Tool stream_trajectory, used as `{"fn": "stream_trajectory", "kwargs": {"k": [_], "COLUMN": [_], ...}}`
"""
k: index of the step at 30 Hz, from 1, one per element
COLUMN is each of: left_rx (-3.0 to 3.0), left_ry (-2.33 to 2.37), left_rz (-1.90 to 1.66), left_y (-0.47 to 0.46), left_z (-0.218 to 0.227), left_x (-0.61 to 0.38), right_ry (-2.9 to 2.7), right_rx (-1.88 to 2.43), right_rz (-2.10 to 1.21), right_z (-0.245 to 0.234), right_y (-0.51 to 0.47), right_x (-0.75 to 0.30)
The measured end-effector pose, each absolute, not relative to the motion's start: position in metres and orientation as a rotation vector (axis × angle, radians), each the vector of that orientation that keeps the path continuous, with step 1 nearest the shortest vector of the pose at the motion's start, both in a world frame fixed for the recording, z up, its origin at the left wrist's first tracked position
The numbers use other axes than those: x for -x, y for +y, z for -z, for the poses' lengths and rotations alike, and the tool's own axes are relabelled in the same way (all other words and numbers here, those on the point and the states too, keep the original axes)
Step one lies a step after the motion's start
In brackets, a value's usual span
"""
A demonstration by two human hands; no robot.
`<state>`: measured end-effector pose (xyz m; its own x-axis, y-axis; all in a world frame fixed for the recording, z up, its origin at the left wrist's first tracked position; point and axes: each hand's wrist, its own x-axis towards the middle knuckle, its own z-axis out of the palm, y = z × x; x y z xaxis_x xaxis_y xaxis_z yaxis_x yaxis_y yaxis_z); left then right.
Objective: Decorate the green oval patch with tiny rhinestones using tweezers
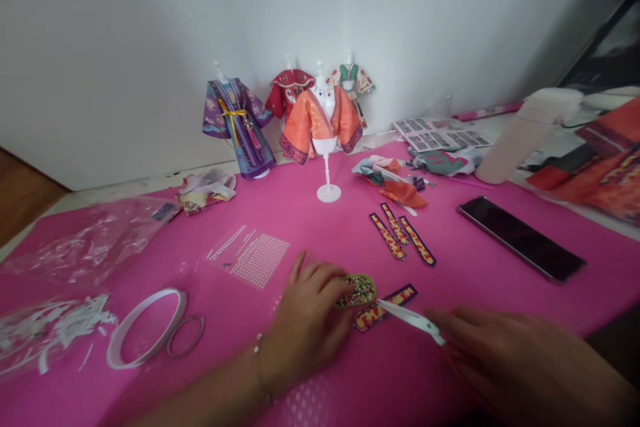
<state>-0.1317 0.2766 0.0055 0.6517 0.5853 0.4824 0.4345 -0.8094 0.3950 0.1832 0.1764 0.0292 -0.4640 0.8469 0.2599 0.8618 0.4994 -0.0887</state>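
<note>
My left hand (313, 310) is closed, its fingertips on the edge of a small green-rimmed oval piece (361, 289) speckled with many colours. Whether that piece is a shallow dish of beads or something flat, I cannot tell. In my right hand (505, 347), somewhat blurred, is a pair of scissors (407, 315), its light blades pointing left and the tip close to the oval. Just below the oval and partly behind the blades lies a yellow-and-red patterned fabric strip (370, 317) with a dark border.
Several similar strips (417, 240) lie farther back. A phone (520, 237) and a bottle (530, 137) are at right. Dressed doll stands (327, 192) line the wall. At left are a sheet of small pearls (260, 259), a tape roll (115, 345) and plastic bags (95, 237).
</note>
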Motion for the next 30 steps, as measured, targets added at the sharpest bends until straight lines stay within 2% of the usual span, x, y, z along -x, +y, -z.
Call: {"fn": "stream_trajectory", "kwargs": {"k": [9,19,30], "left_rx": [-2.532,-2.483,-2.634], "left_ry": [0.945,0.876,0.701], "left_rz": [-0.748,-0.93,-1.027], "left_y": [0.281,0.282,0.273], "left_z": [0.01,0.013,-0.002], "left_x": [0.131,0.131,0.126], "right_ry": [-2.466,-2.484,-2.505], "right_rx": [1.34,1.351,1.385], "right_rz": [0.132,0.224,0.291], "right_z": [-0.031,-0.039,-0.037], "right_y": [0.176,0.177,0.173], "right_x": [-0.184,-0.184,-0.185]}}
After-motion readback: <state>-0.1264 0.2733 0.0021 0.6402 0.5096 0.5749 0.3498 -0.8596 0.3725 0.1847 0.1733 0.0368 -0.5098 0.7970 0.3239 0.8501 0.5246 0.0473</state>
